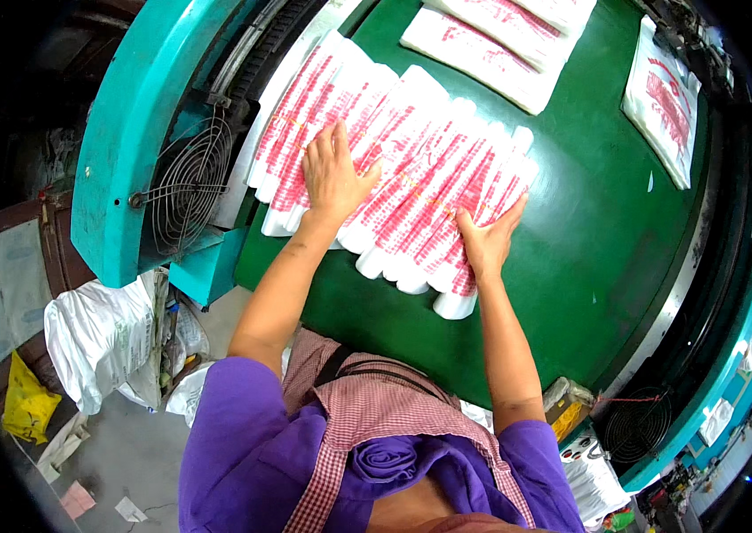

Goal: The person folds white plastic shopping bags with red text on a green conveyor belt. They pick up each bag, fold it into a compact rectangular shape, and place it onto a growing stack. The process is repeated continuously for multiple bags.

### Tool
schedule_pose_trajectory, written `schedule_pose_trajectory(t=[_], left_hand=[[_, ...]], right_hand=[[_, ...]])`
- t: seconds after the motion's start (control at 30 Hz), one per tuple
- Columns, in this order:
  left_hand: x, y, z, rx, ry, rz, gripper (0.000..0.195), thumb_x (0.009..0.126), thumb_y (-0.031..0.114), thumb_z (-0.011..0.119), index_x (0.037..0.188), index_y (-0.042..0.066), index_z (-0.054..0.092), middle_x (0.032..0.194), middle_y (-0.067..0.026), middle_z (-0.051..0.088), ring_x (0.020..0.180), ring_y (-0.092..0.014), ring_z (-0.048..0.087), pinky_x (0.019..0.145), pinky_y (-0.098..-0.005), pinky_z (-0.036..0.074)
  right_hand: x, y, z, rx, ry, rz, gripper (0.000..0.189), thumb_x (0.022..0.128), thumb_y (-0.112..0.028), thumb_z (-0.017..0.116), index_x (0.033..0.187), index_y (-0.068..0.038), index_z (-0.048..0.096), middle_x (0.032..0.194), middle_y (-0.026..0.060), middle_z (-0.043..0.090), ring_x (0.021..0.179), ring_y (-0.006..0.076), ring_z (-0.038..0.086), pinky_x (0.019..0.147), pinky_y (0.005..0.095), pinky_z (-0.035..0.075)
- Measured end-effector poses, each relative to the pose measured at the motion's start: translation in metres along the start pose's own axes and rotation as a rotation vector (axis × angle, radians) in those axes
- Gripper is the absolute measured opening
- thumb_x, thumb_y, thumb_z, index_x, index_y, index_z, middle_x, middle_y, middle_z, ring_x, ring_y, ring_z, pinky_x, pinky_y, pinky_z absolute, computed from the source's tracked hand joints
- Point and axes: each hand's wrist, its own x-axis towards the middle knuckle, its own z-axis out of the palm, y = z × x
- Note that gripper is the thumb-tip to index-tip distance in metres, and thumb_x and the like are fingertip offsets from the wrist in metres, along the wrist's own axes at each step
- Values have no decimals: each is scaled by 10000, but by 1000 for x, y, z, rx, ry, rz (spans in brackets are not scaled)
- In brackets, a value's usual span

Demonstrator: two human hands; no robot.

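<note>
A row of rolled bundles of white plastic bags with red print [409,173] lies slantwise on the green work surface [582,266]. Thin yellow bands show around several of the rolls. On the row's left part my left hand [336,176] rests palm down, fingers pointing away and thumb spread to the right. My right hand [492,233] is at the row's right end. Its thumb touches the top of a roll, while its fingers reach along the outer side of the last rolls. Their undersides are hidden.
Flat stacks of printed bags [482,60] lie at the far side, with another stack [665,110] at far right. A teal machine frame [123,133] with a wire fan guard [193,186] borders the left. Yellow rubber bands [568,421] sit in a container near the right front corner.
</note>
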Motion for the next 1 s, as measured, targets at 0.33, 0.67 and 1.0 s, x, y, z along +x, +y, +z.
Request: schedule_pose_trajectory(t=[0.33, 0.67, 1.0], left_hand=[[32, -27, -14, 127, -37, 276, 576, 826, 438, 619, 1262, 84, 493, 1229, -137, 486, 1135, -303, 443, 954, -456, 333], [70, -79, -4, -68, -301, -190, 702, 773, 657, 555, 1070, 21, 554, 949, -251, 650, 907, -415, 623, 826, -486, 460], [-114, 12, -34, -774, -682, -271, 529, 804, 291, 706, 1121, -16, 414, 970, -182, 644, 883, -227, 641, 751, -359, 518]], right_hand=[[3, 0, 0, -21, 4, -40, 1139, 638, -326, 752, 1444, 0, 17, 1311, 288, 365, 1176, 431, 442, 988, 453, 381], [8, -11, -3, -61, -95, -49, 1133, 633, -344, 742, 1447, -14, 26, 1333, 282, 349, 1204, 422, 420, 999, 451, 376], [151, -2, -44, -59, -482, -82, 1188, 504, -586, 822, 1434, -91, 273, 1211, 231, 566, 1118, 334, 561, 983, 389, 413]])
